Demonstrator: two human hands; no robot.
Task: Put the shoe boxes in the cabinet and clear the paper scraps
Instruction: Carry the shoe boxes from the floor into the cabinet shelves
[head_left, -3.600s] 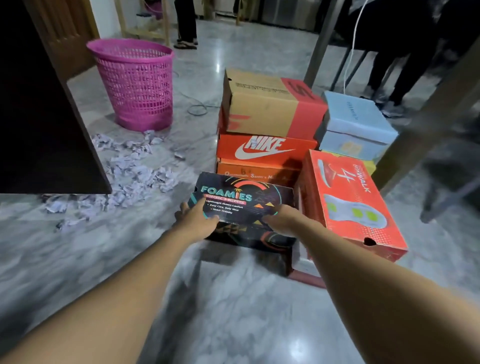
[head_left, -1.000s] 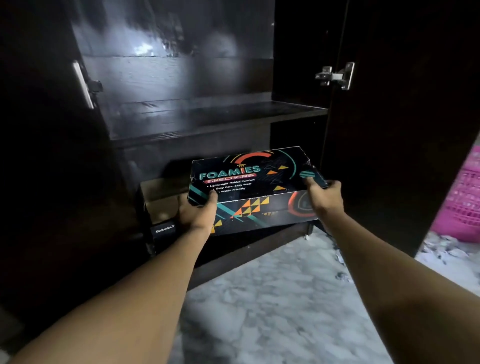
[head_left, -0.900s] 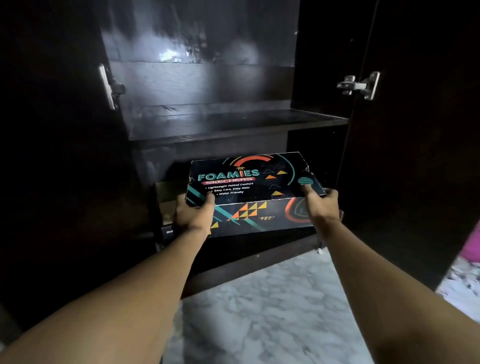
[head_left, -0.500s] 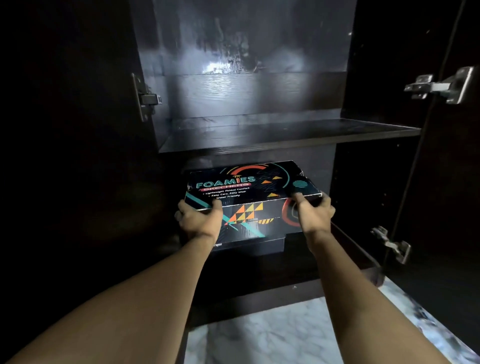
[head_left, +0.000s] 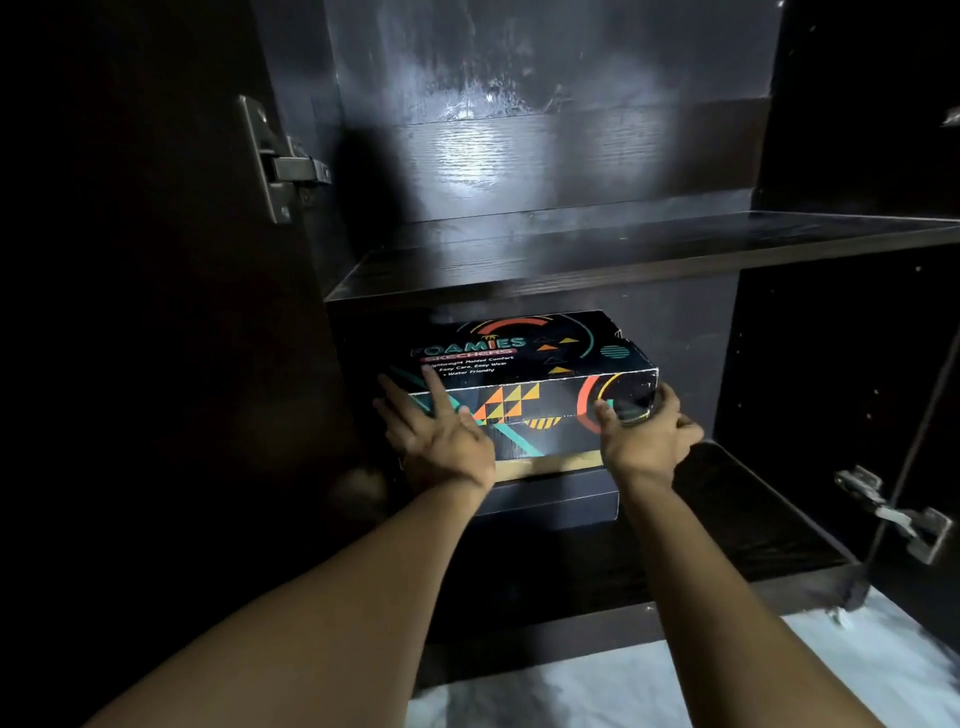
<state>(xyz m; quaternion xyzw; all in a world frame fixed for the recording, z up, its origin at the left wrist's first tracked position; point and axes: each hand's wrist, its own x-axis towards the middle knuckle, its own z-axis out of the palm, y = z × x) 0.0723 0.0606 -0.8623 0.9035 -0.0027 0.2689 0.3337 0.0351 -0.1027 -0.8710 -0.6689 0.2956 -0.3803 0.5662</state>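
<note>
The black Foamies shoe box (head_left: 519, 353) lies inside the lower compartment of the dark cabinet (head_left: 753, 519), stacked on a dark shoe box (head_left: 550, 499). My left hand (head_left: 441, 441) presses its spread, straight fingers against the box's front left corner. My right hand (head_left: 644, 441) cups the front right corner, thumb on the front face and fingers wrapped round the side. No paper scraps or other shoe boxes are in view.
An empty shelf (head_left: 623, 244) runs above the box. Door hinges stick out at the left (head_left: 283, 166) and the lower right (head_left: 898, 514). Free cabinet floor lies to the right of the stack. Pale marble floor (head_left: 623, 686) shows below the cabinet.
The Foamies box went from the floor pile into the cabinet and now rests on the dark box. My left hand has let go and spread its fingers flat against the front.
</note>
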